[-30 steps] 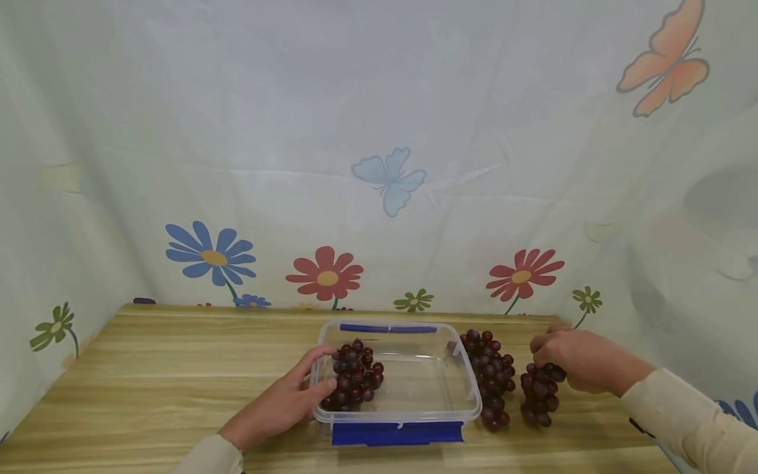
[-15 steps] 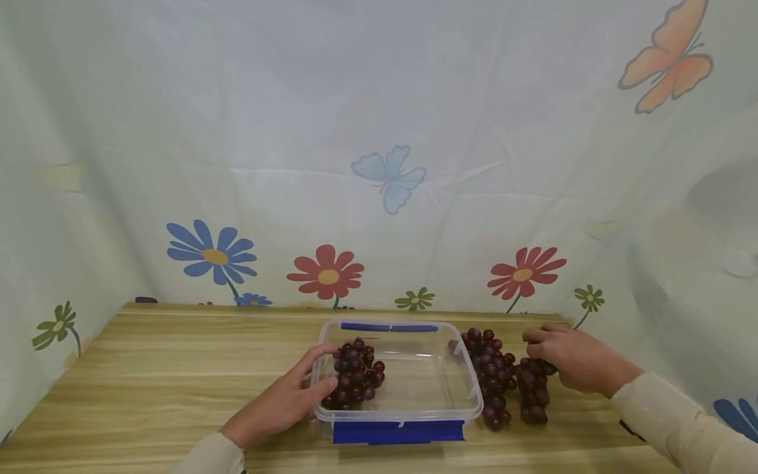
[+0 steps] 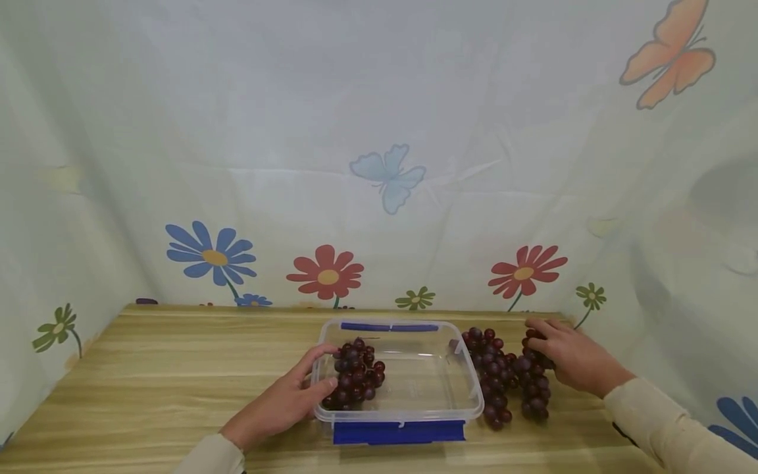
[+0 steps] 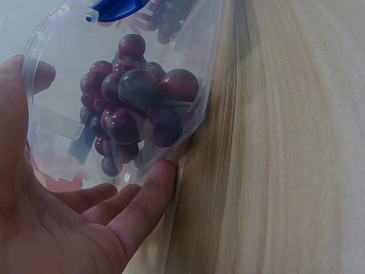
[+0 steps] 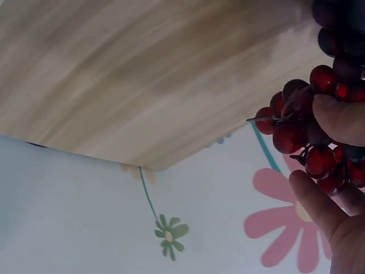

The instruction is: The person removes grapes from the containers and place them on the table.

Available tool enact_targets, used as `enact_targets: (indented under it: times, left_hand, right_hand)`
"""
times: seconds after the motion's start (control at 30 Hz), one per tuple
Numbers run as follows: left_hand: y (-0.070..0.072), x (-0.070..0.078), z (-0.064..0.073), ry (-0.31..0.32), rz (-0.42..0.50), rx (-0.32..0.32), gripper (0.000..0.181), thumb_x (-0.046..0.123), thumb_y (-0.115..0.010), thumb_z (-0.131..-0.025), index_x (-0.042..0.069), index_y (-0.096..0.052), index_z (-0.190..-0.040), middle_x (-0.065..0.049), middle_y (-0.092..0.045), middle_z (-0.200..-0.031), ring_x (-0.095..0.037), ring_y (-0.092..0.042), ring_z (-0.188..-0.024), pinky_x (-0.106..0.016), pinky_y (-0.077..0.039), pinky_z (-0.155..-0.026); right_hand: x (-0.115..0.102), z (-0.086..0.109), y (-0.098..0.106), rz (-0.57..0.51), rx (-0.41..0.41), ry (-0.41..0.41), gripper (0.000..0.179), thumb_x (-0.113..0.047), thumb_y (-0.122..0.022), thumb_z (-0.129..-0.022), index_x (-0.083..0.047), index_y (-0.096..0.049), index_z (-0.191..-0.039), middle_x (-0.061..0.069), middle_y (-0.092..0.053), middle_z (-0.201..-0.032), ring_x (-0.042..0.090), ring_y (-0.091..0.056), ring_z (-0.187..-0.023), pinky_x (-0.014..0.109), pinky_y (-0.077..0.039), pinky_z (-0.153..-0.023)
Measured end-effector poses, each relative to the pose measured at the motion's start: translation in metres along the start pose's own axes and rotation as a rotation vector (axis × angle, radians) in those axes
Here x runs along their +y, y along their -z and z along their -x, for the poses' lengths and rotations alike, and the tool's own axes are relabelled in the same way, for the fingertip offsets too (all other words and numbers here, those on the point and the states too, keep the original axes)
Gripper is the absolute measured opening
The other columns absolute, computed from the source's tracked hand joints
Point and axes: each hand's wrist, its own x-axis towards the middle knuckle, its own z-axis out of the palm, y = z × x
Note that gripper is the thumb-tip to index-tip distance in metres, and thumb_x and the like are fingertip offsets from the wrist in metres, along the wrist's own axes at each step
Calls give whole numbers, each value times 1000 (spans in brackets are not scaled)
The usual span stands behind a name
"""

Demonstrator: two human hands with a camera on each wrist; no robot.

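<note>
A clear plastic container [image 3: 403, 416] with blue latches stands lidless on the table. Its left wall is gripped by my left hand [image 3: 275, 401], with the thumb over the rim and fingers spread along the outside. Inside, at the left end, lies a bunch of dark red grapes [image 3: 355, 378], seen through the plastic in the left wrist view. My right hand [image 3: 583, 361] holds another grape bunch [image 3: 535, 395] by its upper part, its lower grapes hanging toward the front. In the right wrist view the thumb [image 5: 342, 120] presses on these grapes [image 5: 291, 137], fingers underneath.
A further grape bunch [image 3: 493, 368] lies against the container's right side, next to the held one. The wood-patterned table [image 3: 195, 375] backs onto a pale curtain [image 3: 266, 131] printed with flowers and butterflies, which also closes both sides.
My right hand has moved slightly left and back, bringing its grape bunch up beside the one by the container. The left hand and container have stayed in place.
</note>
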Motion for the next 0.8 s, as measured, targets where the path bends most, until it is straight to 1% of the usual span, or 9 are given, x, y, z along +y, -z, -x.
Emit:
enact_targets:
  times: [0.1,0.2,0.27,0.33,0.4,0.5,0.6,0.7,0.8]
  left_hand:
    - [0,1,0,-1,-16,-2,53,43,-57,-106,43,-34,-153,-20,-59,-125,-18,-51,-61,-36,-51,-64]
    - [-1,1,1,5,-25,-3,52,43,-57,-107,44,-34,-153,-15,-61,-110,-18,-50,-60,-35,-50,-64]
    - [-1,2,1,4,-23,1,52,43,-57,-107,44,-34,-153,-15,-60,-114,-18,-50,-61,-35,-50,-64]
    - [-1,3,2,4,-23,8,52,43,-57,-106,44,-35,-153,-16,-58,-124,-18,-50,-61,-36,-50,-64]
    - [-1,3,2,4,-27,12,52,43,-58,-106,43,-35,-153,-17,-57,-127,-18,-50,-61,-36,-50,-64]
    - [-1,3,2,3,-28,17,52,42,-58,-106,42,-35,-153,-18,-54,-134,-18,-50,-61,-36,-50,-64]
    - [-1,1,1,0,-16,14,52,41,-57,-107,42,-34,-154,-19,-52,-137,-19,-53,-66,-36,-50,-64]
    - [-1,0,1,-2,-5,11,53,41,-57,-107,40,-34,-154,-20,-49,-141,-21,-57,-72,-37,-50,-65]
    - [0,0,1,-3,-9,10,53,41,-57,-107,40,-34,-154,-21,-51,-138,-21,-59,-78,-37,-50,-66]
  right_hand:
    - [2,2,-7,-5,12,-14,43,9,-89,-71,-13,-75,-105,19,-62,-132,40,-67,-111,54,-60,-85]
    - [3,4,-11,-1,13,-41,43,8,-89,-71,-13,-75,-106,19,-62,-131,40,-67,-109,53,-60,-84]
    - [4,4,-13,11,20,-61,43,7,-89,-71,-12,-76,-107,20,-62,-129,40,-67,-109,52,-61,-83]
    - [4,4,-14,32,31,-80,42,4,-90,-71,-11,-76,-108,20,-63,-128,40,-66,-109,52,-61,-83]
    - [4,4,-15,53,35,-101,43,0,-92,-72,-10,-76,-110,20,-64,-127,40,-66,-108,53,-61,-82]
    - [4,4,-17,28,25,-137,43,-2,-91,-74,-9,-75,-113,20,-64,-126,38,-69,-101,51,-61,-77]
    - [5,4,-19,-106,-26,-186,44,7,-85,-76,-8,-74,-116,20,-63,-126,36,-71,-97,50,-61,-78]
    - [9,2,-19,-297,-83,-258,47,17,-74,-76,-8,-72,-116,20,-63,-126,38,-67,-106,54,-59,-87]
    - [11,-1,-16,-493,-117,-358,46,18,-62,-77,-4,-70,-117,22,-64,-128,42,-65,-114,57,-57,-91]
